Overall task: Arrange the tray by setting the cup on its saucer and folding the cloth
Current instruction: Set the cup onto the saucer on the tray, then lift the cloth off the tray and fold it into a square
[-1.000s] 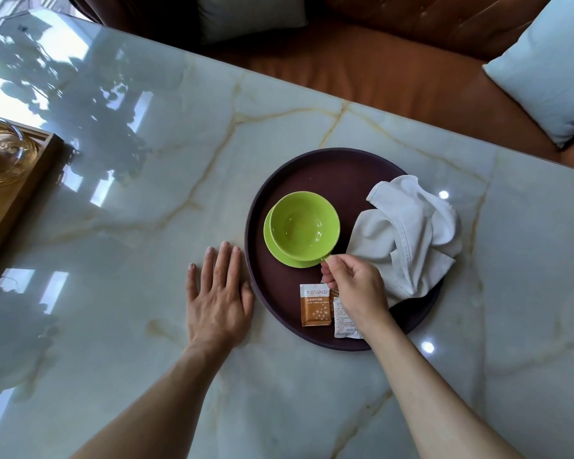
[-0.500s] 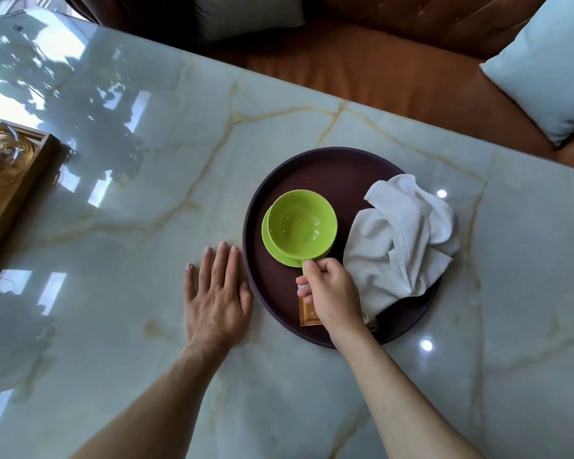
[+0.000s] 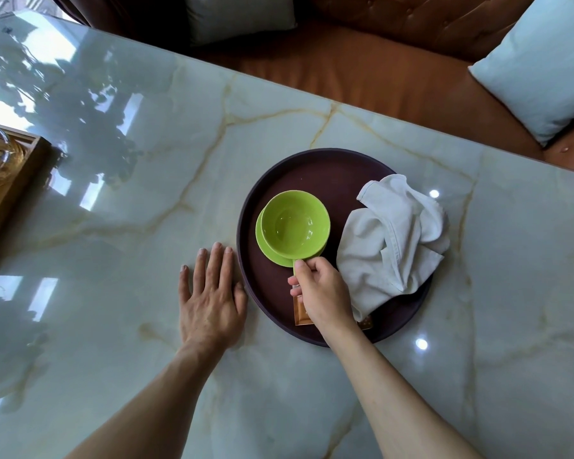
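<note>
Green cup [image 3: 295, 223] on saucer [image 3: 268, 248], handle pinched by right hand [image 3: 323, 293]. Left hand [image 3: 211, 301] flat, empty. Centre gently before release; rumpled cloth [image 3: 391, 246] lies just right.

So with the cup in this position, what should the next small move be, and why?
Probably let go of the handle and reach for the cloth. The green cup already sits on its saucer, with the right hand pinching its handle, while the cloth lies crumpled on the tray. The left hand rests flat on the table.
</note>
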